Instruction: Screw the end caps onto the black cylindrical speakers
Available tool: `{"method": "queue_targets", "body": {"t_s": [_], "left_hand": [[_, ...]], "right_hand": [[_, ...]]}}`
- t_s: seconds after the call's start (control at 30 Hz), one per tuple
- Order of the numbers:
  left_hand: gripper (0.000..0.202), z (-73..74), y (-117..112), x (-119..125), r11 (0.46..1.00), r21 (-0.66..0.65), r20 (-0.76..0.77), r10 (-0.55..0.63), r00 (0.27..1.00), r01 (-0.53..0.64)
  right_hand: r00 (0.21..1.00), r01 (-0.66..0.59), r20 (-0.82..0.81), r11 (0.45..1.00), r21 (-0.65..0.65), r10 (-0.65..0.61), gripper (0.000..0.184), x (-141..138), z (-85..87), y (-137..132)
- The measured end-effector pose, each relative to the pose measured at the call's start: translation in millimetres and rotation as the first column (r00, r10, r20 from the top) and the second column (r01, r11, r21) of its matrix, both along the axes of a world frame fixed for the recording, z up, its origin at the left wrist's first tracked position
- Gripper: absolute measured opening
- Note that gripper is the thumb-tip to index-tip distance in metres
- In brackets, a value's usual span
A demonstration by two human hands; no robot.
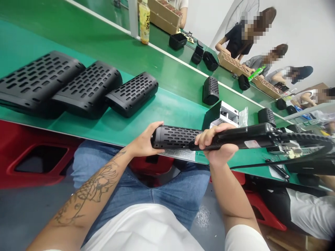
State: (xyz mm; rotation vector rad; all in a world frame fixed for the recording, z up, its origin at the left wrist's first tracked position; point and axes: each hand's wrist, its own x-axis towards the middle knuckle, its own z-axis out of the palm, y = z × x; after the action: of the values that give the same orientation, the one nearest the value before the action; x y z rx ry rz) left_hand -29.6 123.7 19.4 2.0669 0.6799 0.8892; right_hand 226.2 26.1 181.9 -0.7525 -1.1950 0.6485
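Note:
My left hand grips the near end of a black slotted plastic housing at the table's front edge. In my right hand is a black electric screwdriver, held level with a cord at its back end. Its tip end meets the right part of the housing; the bit itself I cannot make out. Behind my right hand stands a black box-shaped part with a white face, and a clear plastic bag lies against it.
Several similar black housings lie on the green table at left, among them a small one. Another housing stands farther back. A yellow bottle is beside a post. Co-workers sit across at brown cartons; another person is at right.

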Motion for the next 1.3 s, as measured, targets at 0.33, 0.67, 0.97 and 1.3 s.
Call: {"method": "queue_targets", "body": {"t_s": [0.33,0.67,0.97,1.3], "left_hand": [[0.122,6.4,-2.6,1.7,0.998,-0.063,-0.019,-0.008,1.0,0.007],[0.125,12.2,-3.5,1.6,0.998,-0.054,-0.065,0.009,0.998,-0.013],[0.122,14.3,-3.1,-0.8,0.999,-0.043,-0.08,0.015,0.997,-0.018],[0.108,8.4,-9.2,5.2,0.998,0.013,-0.084,0.056,0.995,-0.055]], "right_hand": [[0.991,-0.13,0.032,0.987,-0.099,0.134,0.055,-11.7,-5.4,11.3],[0.974,-0.206,0.067,0.968,-0.144,0.217,0.059,-15.1,-9.9,13.6],[0.956,-0.265,0.088,0.954,-0.14,0.279,0.053,-10.2,-25.4,11.9],[0.864,0.503,-0.016,0.864,0.002,-0.503,0.05,98.2,11.9,25.7]]}}
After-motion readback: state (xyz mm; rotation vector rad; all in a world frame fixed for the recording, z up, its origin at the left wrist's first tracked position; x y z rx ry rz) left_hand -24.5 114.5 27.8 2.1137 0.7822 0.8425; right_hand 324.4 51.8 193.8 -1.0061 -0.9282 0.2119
